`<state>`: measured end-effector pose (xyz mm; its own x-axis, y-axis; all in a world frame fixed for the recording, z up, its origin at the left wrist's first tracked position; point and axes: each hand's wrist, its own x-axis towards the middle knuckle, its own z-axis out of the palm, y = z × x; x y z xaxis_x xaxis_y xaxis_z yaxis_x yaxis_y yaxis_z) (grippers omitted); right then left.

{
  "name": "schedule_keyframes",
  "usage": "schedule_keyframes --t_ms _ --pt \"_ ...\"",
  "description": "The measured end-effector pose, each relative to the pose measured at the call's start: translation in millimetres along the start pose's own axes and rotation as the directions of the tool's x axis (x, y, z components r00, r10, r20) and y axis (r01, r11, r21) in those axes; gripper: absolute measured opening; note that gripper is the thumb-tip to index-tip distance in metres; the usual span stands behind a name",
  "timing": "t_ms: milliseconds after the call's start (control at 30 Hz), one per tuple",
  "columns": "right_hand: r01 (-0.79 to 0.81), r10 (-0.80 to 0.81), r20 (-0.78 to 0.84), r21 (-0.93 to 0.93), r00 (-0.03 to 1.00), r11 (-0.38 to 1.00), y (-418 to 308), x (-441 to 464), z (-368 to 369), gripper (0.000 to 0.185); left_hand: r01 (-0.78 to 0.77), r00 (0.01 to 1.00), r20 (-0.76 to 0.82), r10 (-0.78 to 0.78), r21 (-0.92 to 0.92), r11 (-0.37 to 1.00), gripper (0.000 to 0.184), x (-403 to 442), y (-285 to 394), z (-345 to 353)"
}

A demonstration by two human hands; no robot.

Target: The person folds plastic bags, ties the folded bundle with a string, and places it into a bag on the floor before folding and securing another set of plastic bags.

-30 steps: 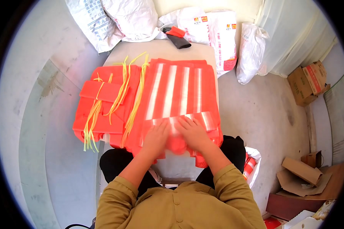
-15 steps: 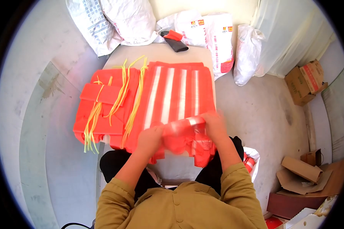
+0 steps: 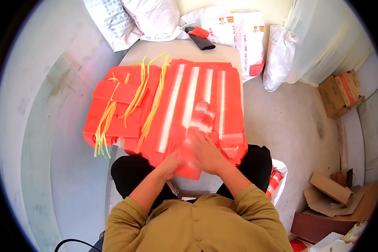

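Red bundle (image 3: pixel 188 169) over the near edge of the striped stack (image 3: pixel 198 90); fingers of the left hand (image 3: pixel 169 164) grasp its side, the right hand's (image 3: pixel 208 154) lie outstretched across it.

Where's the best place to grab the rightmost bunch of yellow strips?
Probably mid-length, pinching from above: the rightmost bunch of yellow strips is long, narrow and uncovered on top, and its strands splay at the far end, so the middle should gather them.

The light is bright and soft, palest along the far wall (image 3: pixel 256 5); strong distortion curves both sides toward black corners (the right hand (image 3: pixel 208 155) is blurred).
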<state>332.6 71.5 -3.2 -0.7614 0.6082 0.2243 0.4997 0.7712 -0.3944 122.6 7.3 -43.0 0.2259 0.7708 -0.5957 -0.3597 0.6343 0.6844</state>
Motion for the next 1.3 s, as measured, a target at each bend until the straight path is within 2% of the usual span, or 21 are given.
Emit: schedule_keyframes --t_ms 100,200,367,400,467,500,567,667,700,800,867,900,1000,1100,1133,1167,1200,1267,1300 --pt "-0.007 0.008 0.040 -0.030 0.999 1.000 -3.4 -3.7 10.4 0.063 0.016 0.994 -0.107 -0.011 0.049 0.999 0.059 -2.3 -1.0 2.6" --pt "-0.008 0.010 0.052 -0.024 0.999 1.000 -0.7 -2.4 17.6 0.062 0.005 0.992 -0.128 0.017 0.172 0.985 0.061 -11.6 5.5 16.1" --pt "-0.024 0.029 0.134 -0.040 0.991 0.999 0.9 0.4 14.7 0.054 -0.088 0.996 -0.023 0.092 0.128 0.988 0.061 -15.1 -5.6 16.2" --pt "-0.143 0.128 0.135 0.112 0.983 0.983 4.4 0.0 16.6 0.056 -0.108 0.994 -0.007 0.109 0.104 0.989 0.061 -14.9 -7.6 15.8" --pt "-0.360 0.313 0.180 0.396 0.933 0.845 16.0 -1.9 24.9 0.065 -0.111 0.994 0.002 0.111 0.019 0.994 0.060 -16.9 -8.7 15.7" --pt "-0.369 0.405 0.048 0.524 0.913 0.768 18.2 -6.2 28.9 0.067 -0.116 0.993 0.005 0.116 -0.024 0.993 0.060 -18.1 -8.2 16.0" --pt "-0.297 0.604 -0.162 0.754 0.781 0.586 13.8 -22.6 39.8 0.072 -0.112 0.993 0.018 0.115 -0.105 0.988 0.059 -18.2 -11.6 14.7" --pt "-0.372 0.719 0.082 0.892 0.690 0.256 -4.5 -39.2 49.0 0.084 -0.110 0.992 0.036 0.119 -0.187 0.976 0.059 -17.6 -24.4 14.9" --pt "-0.361 0.709 0.059 0.888 0.703 0.284 -7.8 -46.0 59.6 0.088 -0.111 0.992 0.043 0.122 -0.209 0.972 0.059 -17.3 -28.6 16.6" --pt "-0.351 0.698 0.024 0.877 0.716 0.329 -17.7 -56.7 82.5 0.098 -0.130 0.990 -0.057 0.127 -0.057 0.990 0.062 -19.1 -42.4 23.4" --pt "-0.369 0.714 0.035 0.873 0.700 0.319 -24.3 -55.5 84.9 0.103 -0.146 0.969 -0.160 0.191 0.258 0.955 0.068 -14.0 -58.9 22.1" --pt "-0.380 0.720 0.039 0.868 0.693 0.319 -27.4 -55.4 85.9 0.104 -0.136 0.950 -0.203 0.235 0.410 0.902 0.071 -17.3 -57.7 25.9" --pt "-0.396 0.722 0.008 0.840 0.692 0.371 -24.2 -53.5 96.3 0.107 -0.094 0.915 -0.214 0.342 0.711 0.697 0.076 -40.8 -48.6 33.3" --pt "-0.394 0.726 -0.021 0.829 0.687 0.397 -18.3 -57.2 105.0 0.108 -0.162 0.753 -0.174 0.634 0.885 0.436 0.070 -53.9 -39.7 19.9" --pt "-0.405 0.735 -0.009 0.829 0.678 0.384 -18.1 -57.5 104.0 0.108 -0.188 0.694 -0.189 0.694 0.884 0.428 0.061 -59.7 -21.0 17.1" --pt "-0.401 0.738 -0.003 0.838 0.674 0.370 -18.3 -58.0 103.3 0.108 -0.115 0.509 -0.054 0.859 0.985 0.130 0.056 -58.2 -16.5 -0.1" --pt "-0.398 0.742 0.003 0.846 0.671 0.356 -18.7 -58.2 102.1 0.109 -0.071 0.498 -0.071 0.864 0.990 0.123 0.056 -60.7 -1.8 -13.2" --pt "-0.358 0.736 0.004 0.875 0.676 0.324 -21.0 -57.8 96.5 0.108 0.147 0.428 -0.162 0.889 0.983 0.109 0.054 -58.0 16.7 -43.7" --pt "-0.368 0.741 0.015 0.874 0.672 0.316 -21.2 -57.4 94.7 0.108 0.245 0.488 -0.245 0.838 0.960 0.138 0.054 -61.3 31.0 -54.5"
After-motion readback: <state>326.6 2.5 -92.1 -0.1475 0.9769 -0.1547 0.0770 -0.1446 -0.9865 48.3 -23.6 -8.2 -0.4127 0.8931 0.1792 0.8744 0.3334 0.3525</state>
